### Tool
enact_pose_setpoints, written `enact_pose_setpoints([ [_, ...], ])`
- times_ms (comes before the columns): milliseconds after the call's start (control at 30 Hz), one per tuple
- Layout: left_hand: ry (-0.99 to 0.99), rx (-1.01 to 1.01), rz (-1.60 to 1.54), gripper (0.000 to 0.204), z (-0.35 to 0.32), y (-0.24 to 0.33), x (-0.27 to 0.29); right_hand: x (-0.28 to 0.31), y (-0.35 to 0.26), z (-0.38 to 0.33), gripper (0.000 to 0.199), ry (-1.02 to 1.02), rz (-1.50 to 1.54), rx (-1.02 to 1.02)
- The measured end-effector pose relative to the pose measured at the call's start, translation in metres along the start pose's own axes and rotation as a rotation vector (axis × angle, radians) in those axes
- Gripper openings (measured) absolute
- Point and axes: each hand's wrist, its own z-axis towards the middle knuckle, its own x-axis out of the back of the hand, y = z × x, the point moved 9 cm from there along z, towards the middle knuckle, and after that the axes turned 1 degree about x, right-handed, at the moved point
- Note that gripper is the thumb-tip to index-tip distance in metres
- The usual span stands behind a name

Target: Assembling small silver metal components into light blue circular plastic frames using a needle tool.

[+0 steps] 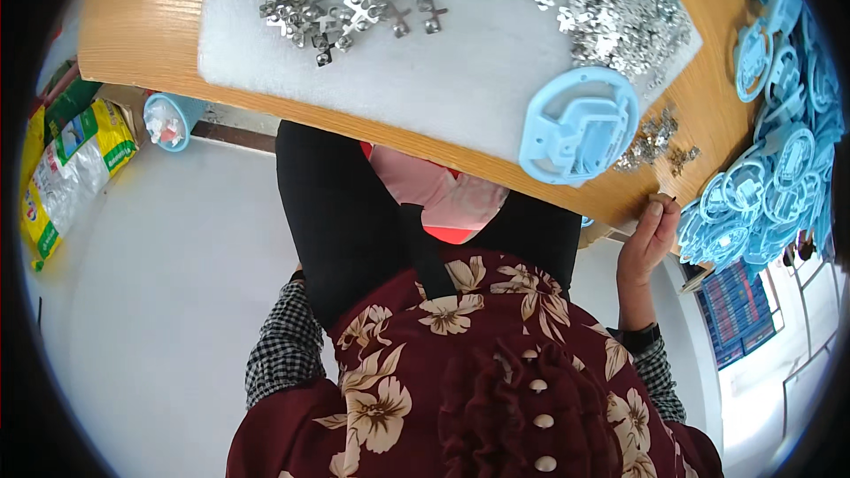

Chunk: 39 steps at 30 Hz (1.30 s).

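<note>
My right hand [647, 243] is at the table's right front edge, its thumb and fingertips pinched together. A tiny dark tip shows at the fingers, too small to name. Just beyond it on the wood lie a small pile of metal pieces [653, 137] and a smaller cluster [683, 159]. A round light-blue plastic part [580, 127] with a moulded frame inside rests on the white foam sheet [425, 93], near the front edge. My left forearm [288, 336], in a checked sleeve, hangs down beside my thigh; that hand is hidden.
Cross-shaped metal pieces [354, 9] and a heap of smaller silver clips [620, 18] cover parts of the foam. Many blue plastic parts [770, 181] are piled at right. On the floor at left stand a blue bin [186, 115] and a yellow-green bag [75, 177].
</note>
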Motion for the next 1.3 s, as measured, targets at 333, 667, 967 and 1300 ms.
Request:
enact_pose_setpoints([
  [333, -0.006, 0.109, -0.092, 0.035, -0.027, 0.001, -0.028, -0.006, -0.016, 0.006, 0.015, -0.056, 0.041, 0.008],
  [667, -0.056, 0.112, -0.121, 0.036, -0.070, -0.004, -0.081, -0.004, -0.009, 0.012, 0.017, -0.147, -0.010, 0.013],
  [967, -0.067, 0.124, -0.120, 0.037, -0.060, -0.009, -0.087, -0.004, -0.030, 0.017, 0.018, -0.186, -0.120, 0.111],
  [1300, -0.110, 0.153, -0.118, 0.038, -0.053, -0.019, -0.102, -0.005, -0.023, 0.016, 0.018, -0.179, -0.119, 0.078],
])
